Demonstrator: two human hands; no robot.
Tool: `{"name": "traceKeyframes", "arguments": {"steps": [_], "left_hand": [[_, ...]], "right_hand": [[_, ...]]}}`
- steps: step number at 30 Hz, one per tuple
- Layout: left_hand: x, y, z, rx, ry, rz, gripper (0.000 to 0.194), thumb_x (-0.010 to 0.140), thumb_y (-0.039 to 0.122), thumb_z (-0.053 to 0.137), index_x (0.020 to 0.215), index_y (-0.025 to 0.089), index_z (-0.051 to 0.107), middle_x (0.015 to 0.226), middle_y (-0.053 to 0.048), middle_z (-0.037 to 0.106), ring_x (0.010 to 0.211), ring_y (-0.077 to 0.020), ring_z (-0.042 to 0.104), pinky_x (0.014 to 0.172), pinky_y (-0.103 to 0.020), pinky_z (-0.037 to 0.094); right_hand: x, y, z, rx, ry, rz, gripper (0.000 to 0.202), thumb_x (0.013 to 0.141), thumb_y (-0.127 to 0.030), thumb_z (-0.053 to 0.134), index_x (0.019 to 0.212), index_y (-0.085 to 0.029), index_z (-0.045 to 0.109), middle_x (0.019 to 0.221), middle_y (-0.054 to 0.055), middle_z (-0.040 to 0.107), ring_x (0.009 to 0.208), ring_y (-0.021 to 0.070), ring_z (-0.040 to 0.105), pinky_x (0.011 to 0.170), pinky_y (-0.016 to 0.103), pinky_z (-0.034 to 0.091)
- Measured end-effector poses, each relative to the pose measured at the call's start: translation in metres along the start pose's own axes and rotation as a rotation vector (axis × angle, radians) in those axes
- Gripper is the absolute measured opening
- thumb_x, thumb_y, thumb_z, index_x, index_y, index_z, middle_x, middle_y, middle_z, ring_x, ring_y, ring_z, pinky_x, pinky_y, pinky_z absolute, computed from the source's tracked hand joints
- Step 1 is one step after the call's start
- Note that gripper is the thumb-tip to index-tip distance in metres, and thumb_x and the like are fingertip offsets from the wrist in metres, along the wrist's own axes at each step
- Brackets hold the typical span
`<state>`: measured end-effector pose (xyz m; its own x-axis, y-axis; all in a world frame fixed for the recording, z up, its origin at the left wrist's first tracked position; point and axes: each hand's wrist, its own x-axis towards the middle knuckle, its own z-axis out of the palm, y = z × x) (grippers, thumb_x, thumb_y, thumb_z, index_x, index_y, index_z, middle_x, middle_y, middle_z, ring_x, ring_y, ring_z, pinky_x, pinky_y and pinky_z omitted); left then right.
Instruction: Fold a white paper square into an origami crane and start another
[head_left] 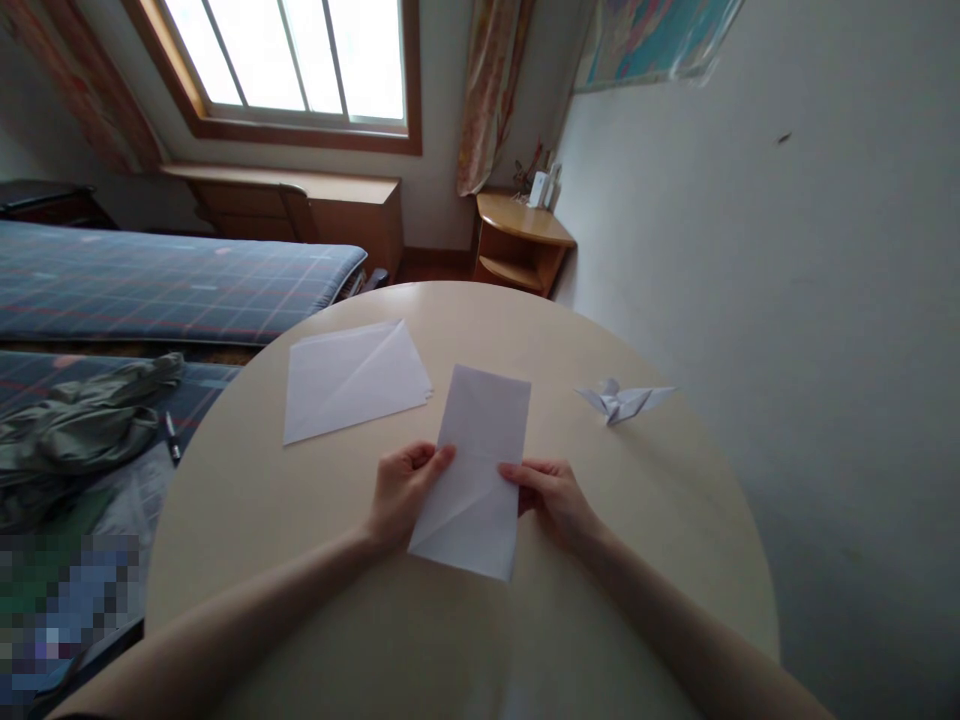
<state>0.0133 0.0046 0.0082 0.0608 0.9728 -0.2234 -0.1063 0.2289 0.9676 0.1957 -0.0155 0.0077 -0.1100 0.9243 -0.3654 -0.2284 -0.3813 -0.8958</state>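
Gripping the white paper (478,475) by its two long edges, the left hand (405,495) and the right hand (559,500) each had a thumb on top, clamped on the sheet. The paper, a narrow rectangle with a slanting crease near its lower end, was held over the round table (337,600), between the hands. Beyond the left hand lay a stack of paper (352,380), its top sheet marked by a diagonal crease. A folded paper bird (616,402) sat on the table beyond the right hand, well apart from it, with its wings spread.
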Motion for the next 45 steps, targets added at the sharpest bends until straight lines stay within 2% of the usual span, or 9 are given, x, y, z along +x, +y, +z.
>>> {"name": "traceKeyframes", "arguments": {"steps": [5, 12, 22, 27, 32, 35, 41, 45], "left_hand": [[0.0, 0.001, 0.0, -0.018, 0.0, -0.007, 0.04, 0.057, 0.051, 0.074, 0.062, 0.012, 0.063, 0.056, -0.001, 0.06, 0.048, -0.0098, 0.05, 0.043, -0.018, 0.036], [0.003, 0.004, -0.001, 0.0, 0.07, 0.03, 0.042, 0.055, 0.052, 0.074, 0.061, 0.012, 0.065, 0.057, -0.001, 0.061, 0.047, -0.0099, 0.049, 0.043, -0.018, 0.036], [0.004, 0.002, 0.0, -0.045, 0.072, 0.033, 0.04, 0.057, 0.051, 0.074, 0.061, 0.013, 0.064, 0.057, 0.0, 0.062, 0.046, -0.0088, 0.049, 0.042, -0.018, 0.037], [0.006, 0.006, -0.001, -0.073, 0.113, 0.019, 0.041, 0.052, 0.05, 0.077, 0.06, 0.012, 0.065, 0.057, -0.002, 0.063, 0.046, -0.0096, 0.051, 0.042, -0.018, 0.039], [0.004, 0.005, 0.0, -0.119, 0.111, -0.007, 0.04, 0.054, 0.049, 0.076, 0.062, 0.012, 0.064, 0.06, -0.003, 0.064, 0.047, -0.0105, 0.052, 0.043, -0.018, 0.041], [0.004, 0.004, 0.001, -0.125, 0.113, -0.008, 0.04, 0.055, 0.05, 0.076, 0.063, 0.012, 0.064, 0.059, -0.002, 0.064, 0.047, -0.0104, 0.052, 0.042, -0.018, 0.041], [0.008, 0.002, -0.001, -0.14, 0.16, 0.014, 0.042, 0.054, 0.051, 0.076, 0.066, 0.012, 0.065, 0.063, -0.004, 0.065, 0.048, -0.0113, 0.054, 0.044, -0.019, 0.042], [0.009, -0.001, -0.001, -0.204, 0.157, 0.017, 0.04, 0.055, 0.048, 0.077, 0.067, 0.012, 0.065, 0.063, -0.003, 0.065, 0.049, -0.0109, 0.054, 0.046, -0.019, 0.044]], "right_hand": [[-0.002, 0.0, 0.001, -0.052, 0.01, 0.006, 0.04, 0.053, -0.05, 0.076, 0.063, -0.011, 0.07, 0.056, 0.007, 0.068, 0.045, 0.0171, 0.06, 0.041, 0.026, 0.047], [-0.009, -0.005, 0.006, 0.019, -0.127, 0.123, 0.038, 0.055, -0.043, 0.078, 0.073, -0.01, 0.072, 0.066, 0.01, 0.07, 0.057, 0.0184, 0.065, 0.056, 0.03, 0.052], [-0.007, 0.0, 0.005, -0.06, -0.082, 0.096, 0.043, 0.053, -0.05, 0.077, 0.067, -0.01, 0.071, 0.061, 0.008, 0.069, 0.051, 0.0166, 0.063, 0.05, 0.028, 0.051], [-0.011, 0.0, 0.009, -0.011, -0.174, 0.164, 0.041, 0.055, -0.045, 0.078, 0.073, -0.009, 0.071, 0.066, 0.009, 0.069, 0.058, 0.0172, 0.064, 0.057, 0.03, 0.052], [-0.011, 0.004, 0.008, -0.03, -0.111, 0.181, 0.037, 0.052, -0.043, 0.08, 0.063, -0.01, 0.07, 0.06, 0.008, 0.068, 0.05, 0.0153, 0.061, 0.049, 0.027, 0.049], [-0.011, 0.007, 0.008, -0.056, -0.091, 0.168, 0.04, 0.053, -0.047, 0.078, 0.065, -0.01, 0.07, 0.059, 0.007, 0.068, 0.047, 0.0148, 0.061, 0.047, 0.025, 0.047], [-0.012, 0.001, 0.008, -0.108, -0.202, 0.167, 0.042, 0.059, -0.049, 0.074, 0.069, -0.008, 0.068, 0.058, 0.008, 0.067, 0.051, 0.0177, 0.064, 0.05, 0.026, 0.051], [-0.01, 0.0, 0.008, -0.115, -0.191, 0.179, 0.043, 0.055, -0.05, 0.076, 0.061, -0.008, 0.065, 0.051, 0.006, 0.064, 0.044, 0.0161, 0.062, 0.043, 0.023, 0.049]]}}
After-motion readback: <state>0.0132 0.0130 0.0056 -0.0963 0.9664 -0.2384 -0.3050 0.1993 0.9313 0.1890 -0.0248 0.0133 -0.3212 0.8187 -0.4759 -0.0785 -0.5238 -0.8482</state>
